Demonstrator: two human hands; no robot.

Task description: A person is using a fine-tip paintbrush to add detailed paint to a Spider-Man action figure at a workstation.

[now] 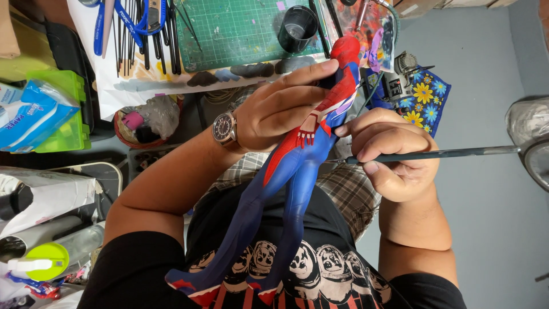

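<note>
Gripping the torso of a glossy red-and-blue superhero figurine [297, 166], the left hand [274, 109] is closed around it above the lap; the right hand [394, 151] pinches a slender dark paintbrush [434, 153], bristle tip hidden behind the figurine's hip

My figure [297, 154] is red and blue, my brush [434, 153] handle dark, my shorts [349, 194] checked brown and white, the cutting mat [240, 28] gridded green, the cloth [426, 100] blue with yellow flowers.
</note>
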